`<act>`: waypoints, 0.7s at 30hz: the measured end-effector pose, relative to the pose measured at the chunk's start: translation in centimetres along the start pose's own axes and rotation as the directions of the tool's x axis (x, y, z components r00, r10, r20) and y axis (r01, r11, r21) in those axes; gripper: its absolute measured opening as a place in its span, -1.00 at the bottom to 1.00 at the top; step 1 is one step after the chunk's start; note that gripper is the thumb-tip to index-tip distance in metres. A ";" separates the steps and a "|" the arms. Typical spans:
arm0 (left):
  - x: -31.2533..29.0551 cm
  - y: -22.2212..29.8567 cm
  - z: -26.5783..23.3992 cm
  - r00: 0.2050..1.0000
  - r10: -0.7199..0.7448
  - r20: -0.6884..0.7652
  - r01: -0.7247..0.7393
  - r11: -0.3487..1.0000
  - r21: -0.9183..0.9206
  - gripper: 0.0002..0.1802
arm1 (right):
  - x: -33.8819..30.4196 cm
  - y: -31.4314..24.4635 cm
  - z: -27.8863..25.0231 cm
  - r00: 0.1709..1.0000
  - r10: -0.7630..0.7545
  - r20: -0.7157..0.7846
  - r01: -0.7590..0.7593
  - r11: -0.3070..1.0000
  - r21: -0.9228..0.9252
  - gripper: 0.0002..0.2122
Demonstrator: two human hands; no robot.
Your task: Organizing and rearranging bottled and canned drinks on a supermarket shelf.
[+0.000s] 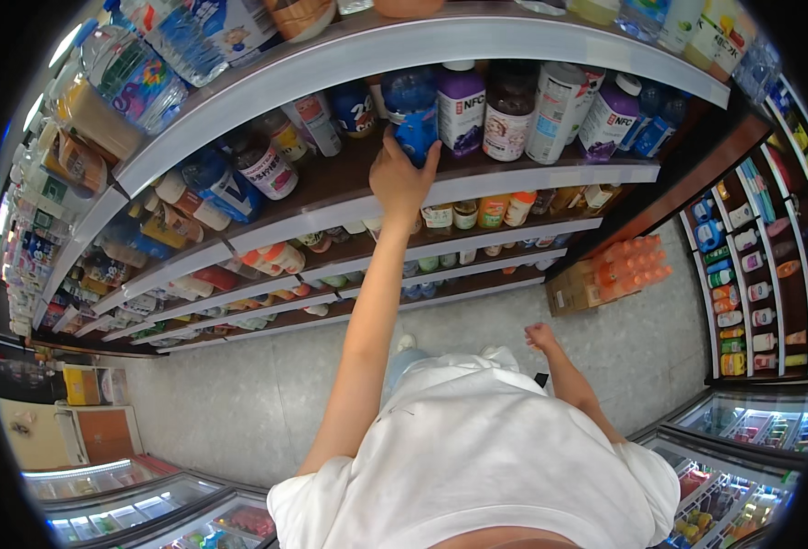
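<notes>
My left hand [402, 180] is stretched up to a shelf, its fingers and thumb around the lower part of a blue drink bottle [413, 112]. The bottle stands upright at the shelf's front, next to a purple-labelled juice bottle [462, 110] on its right. A dark blue bottle with a yellow band [353, 110] is on its left, set a little farther back. Low at my right side hangs my right hand [539, 337], fingers curled in with nothing seen in them.
Shelf edges [532, 188] with white strips run across above and below my left hand. A cardboard box [572, 287] and a pack of orange bottles [631, 267] sit on the floor at the right. Glass-topped coolers [733, 476] stand behind me, and another stocked shelf [759, 274] is far right.
</notes>
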State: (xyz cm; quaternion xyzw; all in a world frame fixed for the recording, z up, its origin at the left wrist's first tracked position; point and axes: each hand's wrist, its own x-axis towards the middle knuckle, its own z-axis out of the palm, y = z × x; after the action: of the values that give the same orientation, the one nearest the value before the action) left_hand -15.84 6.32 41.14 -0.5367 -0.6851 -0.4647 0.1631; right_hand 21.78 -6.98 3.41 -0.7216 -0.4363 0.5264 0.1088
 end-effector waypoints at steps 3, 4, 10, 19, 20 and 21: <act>0.2 -0.7 -0.7 0.996 0.081 -0.042 -0.086 0.987 -0.134 -0.25 | -0.9 -5.8 2.2 0.969 -0.184 0.164 0.175 0.982 0.068 -0.74; 0.1 -1.2 -1.1 0.994 0.088 -0.069 -0.103 0.956 -0.275 -0.33 | -1.4 -8.1 2.8 0.960 -0.218 0.178 0.209 0.975 0.069 -0.75; -1.2 -4.9 -6.8 0.950 0.056 -0.307 -0.151 0.944 -0.294 -0.50 | -10.1 -24.1 4.0 0.845 -0.516 0.141 0.477 0.846 0.238 -0.68; 1.9 -15.0 -9.4 0.836 -0.007 -0.549 -0.102 0.981 -0.167 -0.37 | -25.7 -47.8 6.6 0.547 -0.807 0.224 0.813 0.576 0.087 -0.70; 2.4 -15.1 -9.3 0.836 -0.010 -0.549 -0.106 0.978 -0.179 -0.37 | -25.1 -49.1 7.0 0.407 -0.906 0.115 0.895 0.421 0.148 -0.69; 2.8 -15.3 -9.2 0.833 0.014 -0.554 -0.132 0.976 -0.173 -0.35 | -25.2 -50.8 7.4 0.346 -0.938 -0.013 0.931 0.342 0.126 -0.68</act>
State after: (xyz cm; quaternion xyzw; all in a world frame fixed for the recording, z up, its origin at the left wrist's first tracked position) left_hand -32.93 0.63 40.82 -0.4206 -0.5369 -0.6603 0.3144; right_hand -12.33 2.25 48.33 -0.3192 -0.7432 0.4152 0.4165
